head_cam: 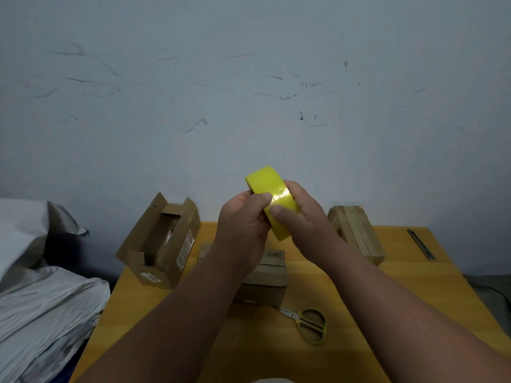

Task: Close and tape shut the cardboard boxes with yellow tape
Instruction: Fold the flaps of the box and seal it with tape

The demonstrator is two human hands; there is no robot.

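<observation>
Gripping the tape roll (272, 201) between them, both hands are raised above the yellow bench (387, 286): the left hand (243, 219) pinches its near edge with the thumb, the right hand (301, 217) wraps its far side. Below, an open box (160, 244) stands at the bench's left, a closed box (269, 277) lies under the forearms, a third box (356, 233) sits right. Scissors (307, 322) lie near the closed box.

Both forearms cover most of the middle box (272, 275), so its flaps can't be read. The roll of yellow tape (266, 181) is half buried in the two grips. Labels on the open box (159, 244) are too small to read. The bench (414, 286) runs off the near edge.
</observation>
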